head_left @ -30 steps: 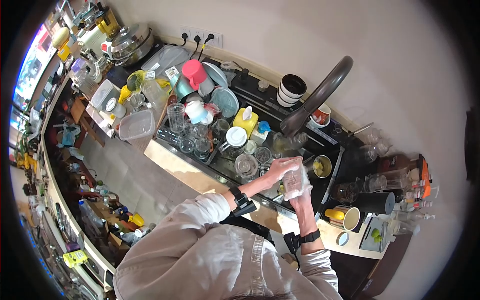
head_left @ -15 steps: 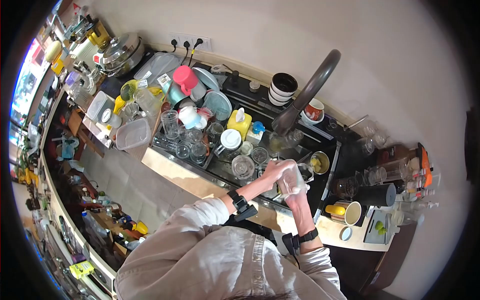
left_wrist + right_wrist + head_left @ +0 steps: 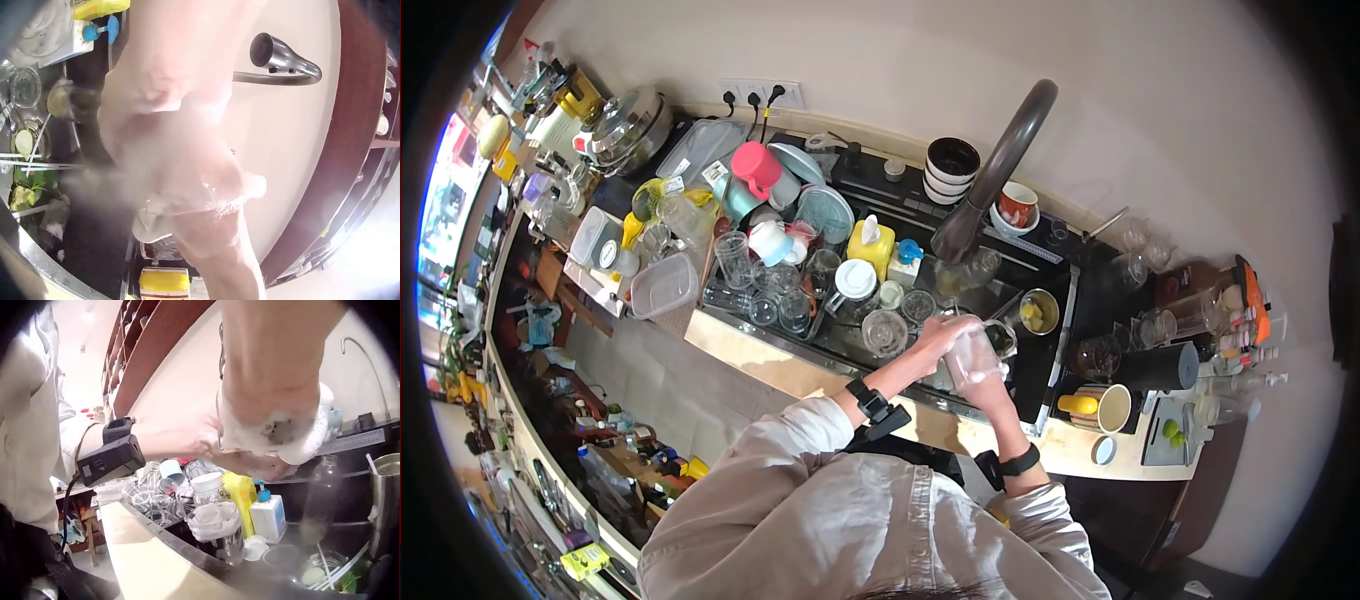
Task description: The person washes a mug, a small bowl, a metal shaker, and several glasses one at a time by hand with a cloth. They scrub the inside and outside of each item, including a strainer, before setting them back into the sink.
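Over the sink, my left hand (image 3: 943, 342) grips a clear, foam-streaked container (image 3: 973, 360) from its left side. My right hand (image 3: 988, 388) is at the container's near end, its wrist at the mouth. Thick white foam (image 3: 272, 434) covers it there in the right wrist view, and the fingers are mostly hidden; I cannot tell how they lie. In the left wrist view, the right forearm (image 3: 219, 256) meets the foamy edge below the left hand. A metal cup (image 3: 1040, 312) with yellowish pieces inside stands to the right, and a glass jar (image 3: 885, 332) to the left.
A dark faucet (image 3: 1005, 150) arches above the sink. Left of the hands stand a lidded glass pitcher (image 3: 855, 280), a pump bottle (image 3: 907, 263) with a blue top and crowded glassware (image 3: 765, 308). Stacked bowls (image 3: 950, 172) stand behind; a yellow-handled mug (image 3: 1110, 410) sits at the right.
The head view has turned, so the counter and faucet appear farther left. Both hands still hold the container together; it has shifted slightly left in view and its tilt has changed a little.
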